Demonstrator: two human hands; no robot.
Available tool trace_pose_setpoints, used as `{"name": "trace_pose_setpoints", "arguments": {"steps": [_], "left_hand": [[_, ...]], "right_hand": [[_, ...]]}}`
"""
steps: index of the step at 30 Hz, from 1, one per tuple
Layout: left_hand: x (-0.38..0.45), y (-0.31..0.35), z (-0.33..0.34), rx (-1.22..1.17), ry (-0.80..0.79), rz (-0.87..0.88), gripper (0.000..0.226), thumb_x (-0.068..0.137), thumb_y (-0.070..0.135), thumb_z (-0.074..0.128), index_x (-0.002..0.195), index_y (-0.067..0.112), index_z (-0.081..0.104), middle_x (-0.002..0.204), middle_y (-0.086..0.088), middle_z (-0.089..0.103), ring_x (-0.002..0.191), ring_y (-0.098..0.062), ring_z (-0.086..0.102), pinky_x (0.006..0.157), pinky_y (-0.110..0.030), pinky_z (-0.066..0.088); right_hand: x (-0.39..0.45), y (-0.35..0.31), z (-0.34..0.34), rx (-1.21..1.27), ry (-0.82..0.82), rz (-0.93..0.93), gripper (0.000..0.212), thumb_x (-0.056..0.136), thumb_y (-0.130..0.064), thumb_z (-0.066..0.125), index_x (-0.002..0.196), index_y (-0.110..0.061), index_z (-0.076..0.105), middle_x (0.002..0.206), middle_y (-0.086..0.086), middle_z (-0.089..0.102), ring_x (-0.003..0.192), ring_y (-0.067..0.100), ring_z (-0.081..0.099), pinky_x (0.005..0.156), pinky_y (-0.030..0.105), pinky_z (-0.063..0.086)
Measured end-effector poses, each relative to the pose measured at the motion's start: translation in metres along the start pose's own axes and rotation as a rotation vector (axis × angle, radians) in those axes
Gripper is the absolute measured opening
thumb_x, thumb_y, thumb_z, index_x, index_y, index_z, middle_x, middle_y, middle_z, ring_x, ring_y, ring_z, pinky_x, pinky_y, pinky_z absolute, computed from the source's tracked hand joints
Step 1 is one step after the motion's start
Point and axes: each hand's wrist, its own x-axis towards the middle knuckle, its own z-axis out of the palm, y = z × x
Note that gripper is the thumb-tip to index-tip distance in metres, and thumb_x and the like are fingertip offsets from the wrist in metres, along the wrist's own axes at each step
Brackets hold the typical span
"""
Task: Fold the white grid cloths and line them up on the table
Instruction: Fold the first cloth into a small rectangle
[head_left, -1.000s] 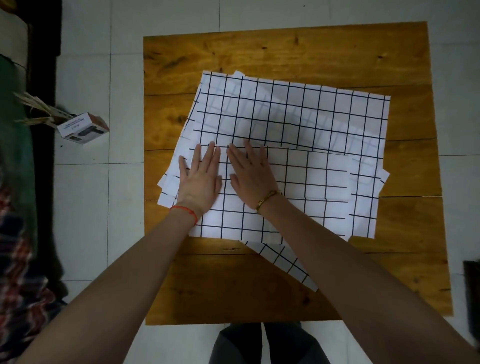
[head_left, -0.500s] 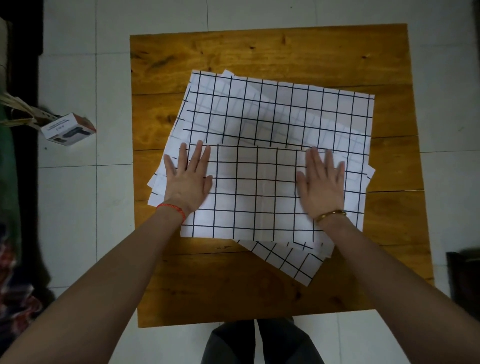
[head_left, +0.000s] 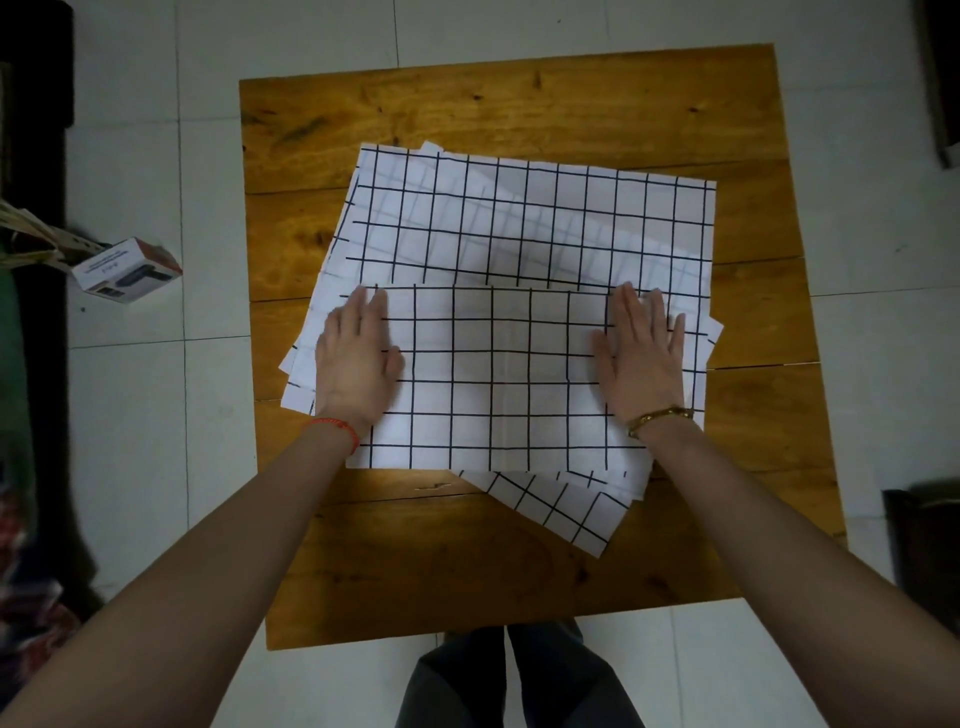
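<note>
Several white cloths with a black grid lie in a loose pile (head_left: 530, 223) in the middle of a wooden table (head_left: 509, 104). The top cloth (head_left: 498, 374) is folded in half toward me, its fold line running left to right at mid-pile. My left hand (head_left: 356, 358) lies flat on the folded cloth's left end. My right hand (head_left: 641, 353) lies flat on its right end. Both hands have straight fingers and press down. A corner of a lower cloth (head_left: 561, 509) sticks out toward me at the front right.
Bare wood shows along the table's far edge and near edge (head_left: 467, 582). A small white cardboard box (head_left: 124, 270) lies on the tiled floor to the left. A dark object (head_left: 919, 545) stands on the floor at the right. My legs (head_left: 509, 675) are at the table's near edge.
My right hand slid from beside the left hand across the folded cloth to its right end. The left hand shifted slightly left. The folded cloth lies flatter.
</note>
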Motion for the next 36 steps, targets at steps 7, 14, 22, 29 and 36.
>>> {"name": "trace_pose_setpoints", "arguments": {"steps": [7,14,22,29,36], "left_hand": [[-0.032,0.001,0.006,-0.213,0.103,-0.515,0.039,0.087,0.03,0.063,0.116,0.007,0.051,0.12,-0.016,0.053,0.113,-0.033,0.046,0.091,-0.049,0.046],[-0.034,0.005,0.0,-0.307,0.033,-0.646,0.042,0.085,0.037,0.066,0.112,0.006,0.056,0.115,-0.015,0.06,0.11,-0.033,0.054,0.09,-0.046,0.05],[-0.038,0.006,-0.005,-0.61,0.061,-0.74,0.028,0.087,0.03,0.068,0.102,0.013,0.052,0.098,-0.003,0.055,0.09,-0.018,0.052,0.079,-0.03,0.045],[-0.044,0.004,-0.01,-0.768,-0.063,-0.743,0.061,0.085,0.031,0.072,0.134,0.005,0.047,0.123,-0.006,0.051,0.109,-0.02,0.048,0.087,-0.025,0.035],[-0.063,0.005,-0.03,-0.914,-0.181,-0.45,0.042,0.08,0.038,0.07,0.115,0.018,0.06,0.117,0.0,0.061,0.113,-0.02,0.054,0.096,-0.033,0.045]], "right_hand": [[-0.025,-0.039,0.011,-0.008,-0.126,-0.333,0.059,0.097,-0.039,0.026,0.15,-0.016,0.015,0.158,0.0,0.012,0.146,0.025,0.002,0.119,0.049,0.008],[-0.038,-0.062,0.03,0.014,-0.153,-0.363,0.07,0.091,-0.028,0.055,0.15,-0.017,0.018,0.156,0.0,0.018,0.145,0.029,0.012,0.118,0.047,0.012],[-0.037,-0.063,0.031,0.032,-0.156,-0.355,0.073,0.09,-0.03,0.056,0.15,-0.017,0.016,0.156,0.001,0.018,0.145,0.029,0.013,0.117,0.048,0.016],[-0.036,-0.06,0.03,0.048,-0.164,-0.38,0.075,0.091,-0.033,0.055,0.151,-0.018,0.013,0.158,0.0,0.014,0.146,0.028,0.008,0.118,0.046,0.013],[-0.038,-0.061,0.029,0.045,-0.175,-0.462,0.078,0.087,-0.032,0.061,0.149,-0.017,0.016,0.157,0.0,0.013,0.145,0.029,0.009,0.119,0.045,0.01]]}}
